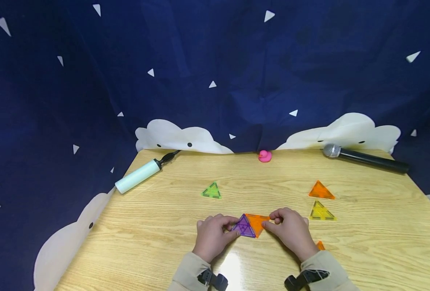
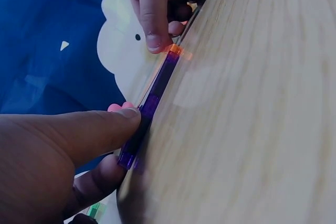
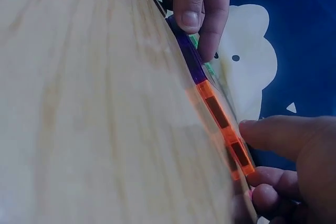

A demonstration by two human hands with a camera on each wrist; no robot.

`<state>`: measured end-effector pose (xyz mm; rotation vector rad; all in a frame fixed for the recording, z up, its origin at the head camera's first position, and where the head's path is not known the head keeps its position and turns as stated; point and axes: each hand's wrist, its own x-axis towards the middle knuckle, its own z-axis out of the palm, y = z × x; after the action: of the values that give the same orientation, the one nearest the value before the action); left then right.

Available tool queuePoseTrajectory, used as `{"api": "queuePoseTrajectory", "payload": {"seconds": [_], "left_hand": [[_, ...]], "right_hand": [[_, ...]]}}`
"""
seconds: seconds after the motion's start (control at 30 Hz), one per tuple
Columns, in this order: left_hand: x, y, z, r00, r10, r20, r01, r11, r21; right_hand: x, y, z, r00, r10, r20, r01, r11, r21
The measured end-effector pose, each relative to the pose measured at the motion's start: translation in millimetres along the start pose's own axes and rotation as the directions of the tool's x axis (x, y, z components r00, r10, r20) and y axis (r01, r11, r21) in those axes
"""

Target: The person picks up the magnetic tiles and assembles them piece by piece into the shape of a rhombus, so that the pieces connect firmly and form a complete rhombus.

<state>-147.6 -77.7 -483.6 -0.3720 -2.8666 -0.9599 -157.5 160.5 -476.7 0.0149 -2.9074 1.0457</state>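
Flat on the table, a purple triangular magnetic tile (image 1: 243, 227) and an orange triangular magnetic tile (image 1: 255, 222) lie edge to edge. My left hand (image 1: 212, 235) pinches the purple tile at its left corner with thumb and fingertips. From the other side my right hand (image 1: 291, 231) holds the orange tile between thumb and index finger. In the left wrist view the purple tile (image 2: 149, 108) shows its thin side against the tabletop. The right wrist view has the orange tile (image 3: 223, 124) meeting the purple one end to end.
A green triangle tile (image 1: 212, 190) lies beyond my left hand. Right of my right hand are an orange tile (image 1: 321, 190), a yellow tile (image 1: 322, 211) and another orange tile (image 1: 320, 245), partly hidden by the wrist. Further back are a hand pump (image 1: 138, 176), a pink duck (image 1: 264, 156) and a microphone (image 1: 367, 158).
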Motion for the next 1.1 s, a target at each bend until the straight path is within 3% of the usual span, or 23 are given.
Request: {"api": "queuePoseTrajectory", "payload": {"seconds": [0.2, 0.47, 0.83, 1.1], "left_hand": [[-0.3, -0.7, -0.6, 1.000, 0.008, -0.007, -0.008, 1.000, -0.001], [-0.4, 0.5, -1.3, 1.000, 0.001, 0.002, -0.001, 1.000, 0.005], [2.2, -6.9, -0.1, 1.000, 0.026, 0.016, -0.025, 0.998, -0.061], [10.0, -15.6, 3.5, 0.999, 0.014, -0.041, -0.019, 0.991, -0.135]], "right_hand": [[-0.1, 1, 3, 1.000, -0.005, -0.022, 0.006, 0.999, 0.054], [-3.6, -9, 5, 0.996, 0.075, 0.044, -0.085, 0.955, 0.283], [-3.4, -8, 10, 0.997, 0.035, 0.068, -0.052, 0.959, 0.280], [-3.2, -8, 10, 0.997, 0.033, 0.071, -0.052, 0.955, 0.292]]}}
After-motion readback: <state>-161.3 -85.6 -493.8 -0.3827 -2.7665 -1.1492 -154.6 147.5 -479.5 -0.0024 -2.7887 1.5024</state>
